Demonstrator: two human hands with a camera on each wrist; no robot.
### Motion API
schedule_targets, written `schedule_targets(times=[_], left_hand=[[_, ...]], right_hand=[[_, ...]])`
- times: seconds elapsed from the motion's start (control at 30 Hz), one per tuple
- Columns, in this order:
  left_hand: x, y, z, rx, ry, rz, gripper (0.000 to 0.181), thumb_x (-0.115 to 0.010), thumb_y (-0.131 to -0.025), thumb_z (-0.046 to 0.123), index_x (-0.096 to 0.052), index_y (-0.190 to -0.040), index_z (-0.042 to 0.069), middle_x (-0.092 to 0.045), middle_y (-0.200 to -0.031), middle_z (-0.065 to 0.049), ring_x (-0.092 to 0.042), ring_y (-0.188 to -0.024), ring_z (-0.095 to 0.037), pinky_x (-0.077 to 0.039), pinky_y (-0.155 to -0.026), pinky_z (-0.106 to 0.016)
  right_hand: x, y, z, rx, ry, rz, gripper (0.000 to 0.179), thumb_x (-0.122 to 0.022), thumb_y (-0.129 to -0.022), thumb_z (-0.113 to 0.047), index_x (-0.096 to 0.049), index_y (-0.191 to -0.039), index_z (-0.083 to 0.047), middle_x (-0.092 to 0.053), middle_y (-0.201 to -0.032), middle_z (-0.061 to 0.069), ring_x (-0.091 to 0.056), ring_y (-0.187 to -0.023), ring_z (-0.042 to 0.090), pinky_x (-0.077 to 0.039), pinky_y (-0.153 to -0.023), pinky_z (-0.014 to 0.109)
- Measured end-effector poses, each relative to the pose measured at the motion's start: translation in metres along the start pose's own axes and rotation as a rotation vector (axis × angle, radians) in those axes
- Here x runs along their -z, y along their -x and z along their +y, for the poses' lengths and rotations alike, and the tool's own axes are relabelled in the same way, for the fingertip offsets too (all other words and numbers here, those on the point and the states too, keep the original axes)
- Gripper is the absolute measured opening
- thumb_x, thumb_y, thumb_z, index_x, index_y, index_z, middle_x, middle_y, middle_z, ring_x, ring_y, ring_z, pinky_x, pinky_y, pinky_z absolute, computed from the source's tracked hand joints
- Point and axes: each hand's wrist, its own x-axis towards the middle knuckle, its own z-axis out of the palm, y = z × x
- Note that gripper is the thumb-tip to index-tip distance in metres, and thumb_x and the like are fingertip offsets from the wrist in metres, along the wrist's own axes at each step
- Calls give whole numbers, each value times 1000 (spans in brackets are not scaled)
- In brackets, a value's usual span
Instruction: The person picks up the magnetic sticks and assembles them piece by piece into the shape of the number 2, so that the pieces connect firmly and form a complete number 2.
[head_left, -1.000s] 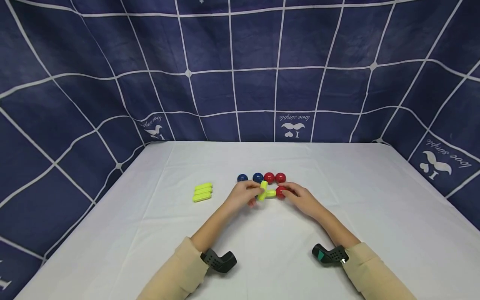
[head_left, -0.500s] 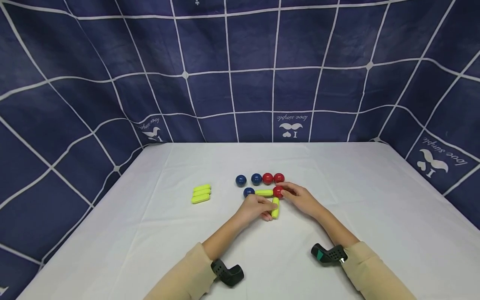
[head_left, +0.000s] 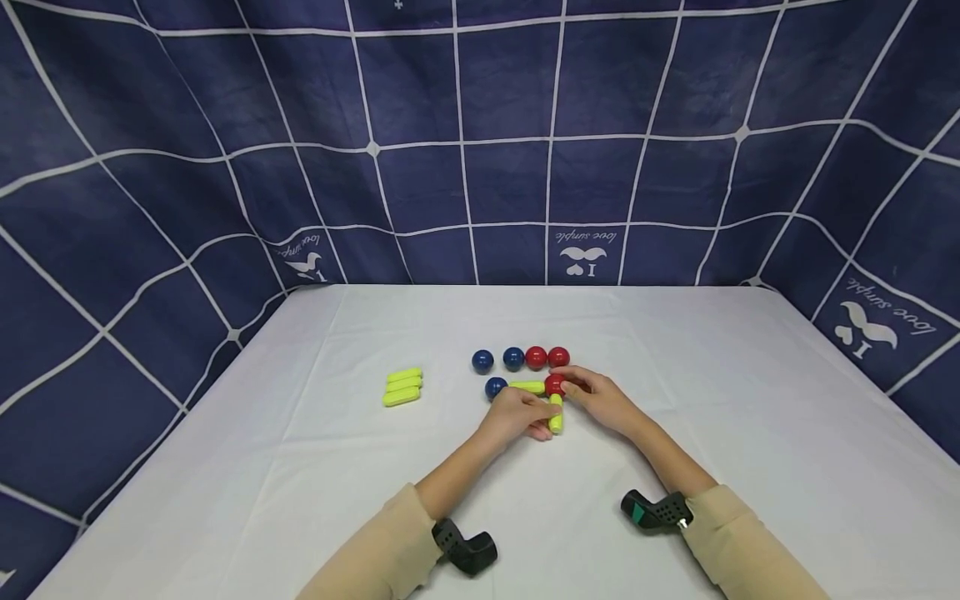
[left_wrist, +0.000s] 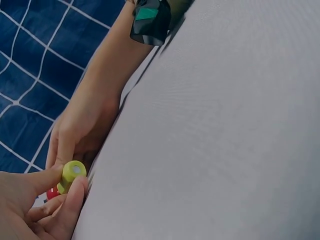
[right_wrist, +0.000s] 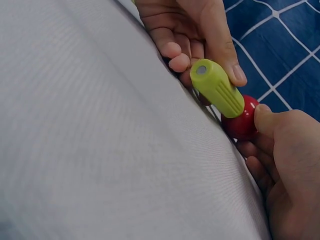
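My left hand pinches a short yellow-green rod between thumb and fingers. The rod is ridged, with a small grey disc in its free end. Its other end meets a red ball, which my right hand grips from the right with thumb and fingers. A second yellow-green rod runs left from that red ball to a blue ball, so the two rods make a corner in the head view. In the left wrist view, the held rod hides most of the red ball.
Behind the hands lie two blue balls, one apart and one beside two touching red balls. Several yellow-green rods lie side by side at left. A white cloth covers the table; a blue checked curtain stands behind.
My left hand has moved toward me and right, bringing its rod from over the other rod to the near side of the red ball, end against it. My right hand stays at the red ball.
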Motion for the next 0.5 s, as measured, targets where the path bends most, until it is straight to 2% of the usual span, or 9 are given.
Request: schedule_targets(times=[0.23,0.5], left_hand=[[-3,1,-1,-111,-160,35,28,-68,-81,24,-61,-65,1,-49,-46,1,-45,-33,-7,-39,-35,-17],[-7,0,-2,-137,-237,65,33,-68,-80,29,-56,-60,6,-43,-42,2,-41,-30,-7,-36,-33,-17]], right_hand=[[-1,-1,0,12,0,7,38,-47,-94,-29,-51,-127,-11,-54,-127,12,-50,-113,27,-38,-98,48],[-2,-1,2,11,4,22,39,-49,-93,-31,-52,-126,-11,-55,-125,13,-51,-112,28,-39,-97,48]])
